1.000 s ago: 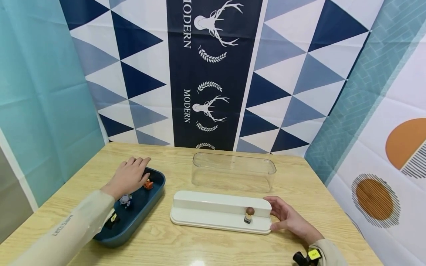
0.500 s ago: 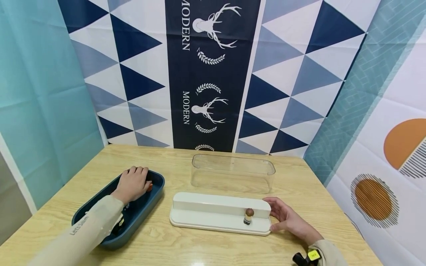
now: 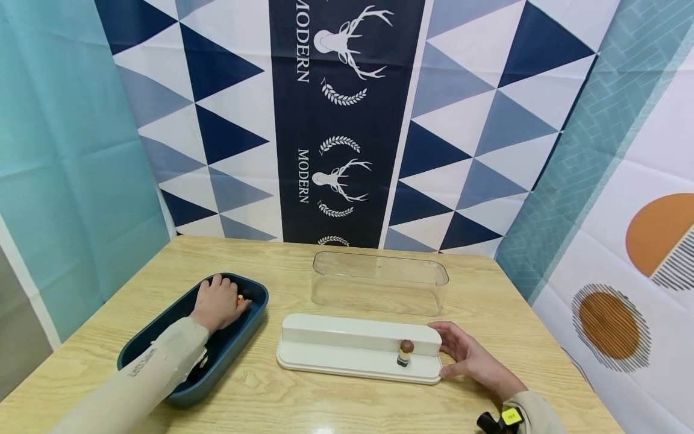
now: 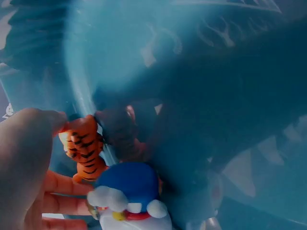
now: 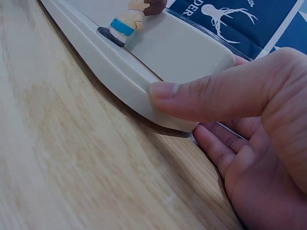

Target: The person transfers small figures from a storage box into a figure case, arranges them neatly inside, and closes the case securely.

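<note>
Inside the dark blue tray (image 3: 187,395), my left hand (image 3: 217,302) pinches an orange tiger figurine (image 4: 85,147) with black stripes, thumb at its upper end. A blue-and-white cartoon cat figurine (image 4: 127,184) with a red collar lies close by the fingers in the left wrist view. My right hand (image 3: 470,360) grips the right end of a white stepped display base (image 3: 347,358), with the thumb on the front edge and fingers behind. On the base's lower step, toward the right, stands a small brown-haired figurine (image 3: 405,353).
A clear plastic cover (image 3: 379,283) stands on the wooden table (image 3: 282,410) behind the white base. Patterned cloth (image 3: 336,120) hangs at the table's back edge. My left forearm hides part of the tray's contents.
My left hand has lowered into the tray and closed on the tiger figurine, its forearm shifting right. The right hand and base stay in place.
</note>
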Demonstrator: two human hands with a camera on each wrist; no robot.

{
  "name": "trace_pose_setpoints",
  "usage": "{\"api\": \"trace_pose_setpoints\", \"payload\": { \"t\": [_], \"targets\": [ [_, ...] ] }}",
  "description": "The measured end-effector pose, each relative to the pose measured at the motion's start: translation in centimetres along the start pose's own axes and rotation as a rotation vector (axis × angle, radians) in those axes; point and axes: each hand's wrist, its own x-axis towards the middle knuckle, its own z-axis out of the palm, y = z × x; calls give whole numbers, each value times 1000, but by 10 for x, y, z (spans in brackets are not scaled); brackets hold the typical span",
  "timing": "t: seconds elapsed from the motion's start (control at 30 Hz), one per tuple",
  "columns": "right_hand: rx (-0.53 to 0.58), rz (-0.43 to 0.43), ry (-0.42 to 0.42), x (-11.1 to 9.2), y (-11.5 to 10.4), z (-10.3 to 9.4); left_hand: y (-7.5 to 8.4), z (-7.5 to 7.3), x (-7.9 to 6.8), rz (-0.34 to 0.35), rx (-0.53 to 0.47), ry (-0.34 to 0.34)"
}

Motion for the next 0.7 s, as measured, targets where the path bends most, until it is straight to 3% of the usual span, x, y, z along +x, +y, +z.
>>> {"api": "trace_pose_setpoints", "payload": {
  "t": [0.4, 0.7],
  "targets": [
    [20, 12, -18, -1, 2, 1, -4, 0, -2, 82, 80, 31],
    [13, 24, -2, 0, -1, 2, -16, -17, -4, 108, -31, 66]
  ]
}}
